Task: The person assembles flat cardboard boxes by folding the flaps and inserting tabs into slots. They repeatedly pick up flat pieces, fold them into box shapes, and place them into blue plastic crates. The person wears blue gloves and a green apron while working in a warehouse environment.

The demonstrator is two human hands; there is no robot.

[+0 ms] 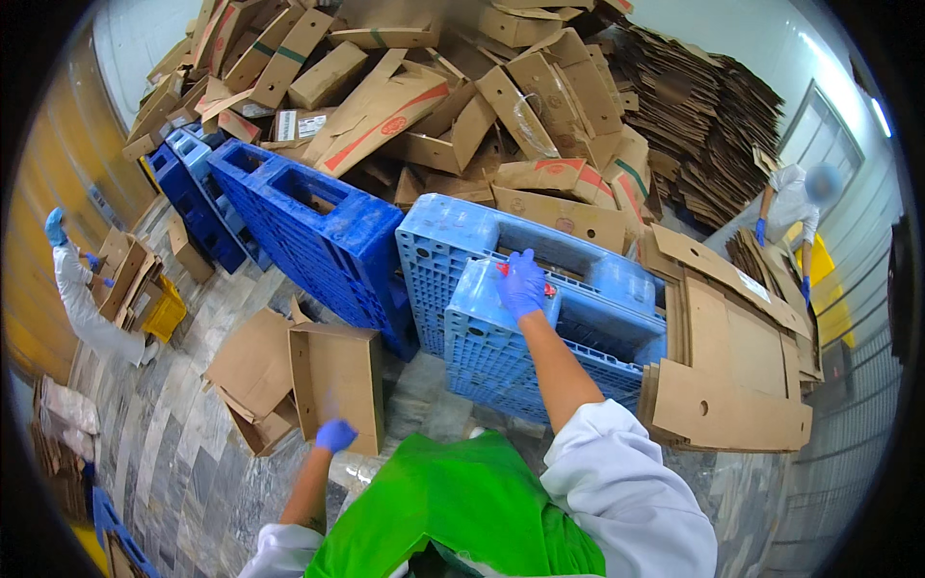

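Note:
My right hand [523, 282], in a purple glove, is at the top edge of a light blue plastic pallet [487, 371] that stands on its side. Its fingers are bent over a red object [550, 290], which shows on both sides of the hand; its kind is not clear. My left hand [335, 435], gloved alike, is closed low beside an open cardboard box [337, 380]. Whatever its fingers may hold is hidden. A second light blue pallet [429, 250] stands right behind the first, and a dark blue pallet [313, 241] leans to the left.
A high heap of cardboard boxes [385, 125] rises behind the pallets. Flattened cardboard [727, 376] is stacked at the right, with more in a tall pile [694, 106] behind. One person [87, 299] handles boxes at far left; another person [795, 197] bends over cardboard at far right.

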